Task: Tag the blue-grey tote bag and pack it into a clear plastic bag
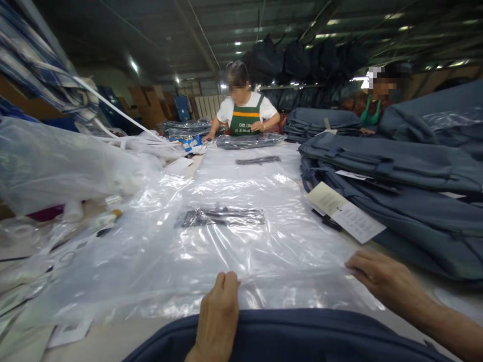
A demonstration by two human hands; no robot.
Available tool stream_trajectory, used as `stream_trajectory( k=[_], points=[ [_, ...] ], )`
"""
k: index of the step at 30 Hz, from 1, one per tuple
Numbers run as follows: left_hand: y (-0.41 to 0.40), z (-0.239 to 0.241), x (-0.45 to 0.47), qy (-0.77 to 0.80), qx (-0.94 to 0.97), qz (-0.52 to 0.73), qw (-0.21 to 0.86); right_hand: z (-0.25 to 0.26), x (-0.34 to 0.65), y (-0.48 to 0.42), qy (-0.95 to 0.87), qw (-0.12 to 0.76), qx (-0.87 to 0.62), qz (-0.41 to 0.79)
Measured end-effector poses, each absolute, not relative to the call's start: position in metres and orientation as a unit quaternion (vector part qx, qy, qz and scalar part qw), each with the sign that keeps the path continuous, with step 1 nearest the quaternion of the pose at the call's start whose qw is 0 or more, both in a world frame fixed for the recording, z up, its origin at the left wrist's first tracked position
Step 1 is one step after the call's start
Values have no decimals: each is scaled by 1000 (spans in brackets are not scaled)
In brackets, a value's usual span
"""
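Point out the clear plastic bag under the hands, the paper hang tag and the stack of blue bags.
clear plastic bag (226, 251), head view, middle panel.
paper hang tag (345, 211), head view, centre.
stack of blue bags (407, 171), head view, top bag's side.

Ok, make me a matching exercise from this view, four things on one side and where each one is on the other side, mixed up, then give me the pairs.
Things:
1. left hand
2. right hand
3. stack of blue bags
4. paper tags

Places:
A. lying against the near front of the bag stack
B. piled along the right side of the table
C. on the near edge of the clear plastic bag, at the middle
D. on the plastic bag's near right corner

Pairs: 1-C, 2-D, 3-B, 4-A
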State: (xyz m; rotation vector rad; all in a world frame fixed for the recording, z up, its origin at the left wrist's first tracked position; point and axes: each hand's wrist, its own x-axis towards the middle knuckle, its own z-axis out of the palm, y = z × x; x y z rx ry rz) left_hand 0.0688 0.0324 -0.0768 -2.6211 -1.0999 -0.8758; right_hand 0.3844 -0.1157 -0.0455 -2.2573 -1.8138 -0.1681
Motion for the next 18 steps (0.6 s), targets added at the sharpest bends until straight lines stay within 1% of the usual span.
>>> stream_trajectory(
  k=[4,6,9,12,16,18],
  points=[
    [36,-80,66,-403,-866,-295,32,-32,370,-114,-576,111,-809,31],
    [38,-83,65,-425,-855,-297,-10,-22,362,-107,-560,147,-807,115],
    [40,-88,65,-442,-847,-291,-58,-13,353,-98,-580,219,-751,229],
    [40,-88,65,-451,-842,-281,-95,-14,348,-93,-572,254,-732,270],
    [39,-78,67,-453,-834,-255,-183,-23,346,-86,-446,349,-741,359],
    [39,-73,68,-456,-824,-252,-224,-26,346,-84,-401,378,-738,389]
  ],
)
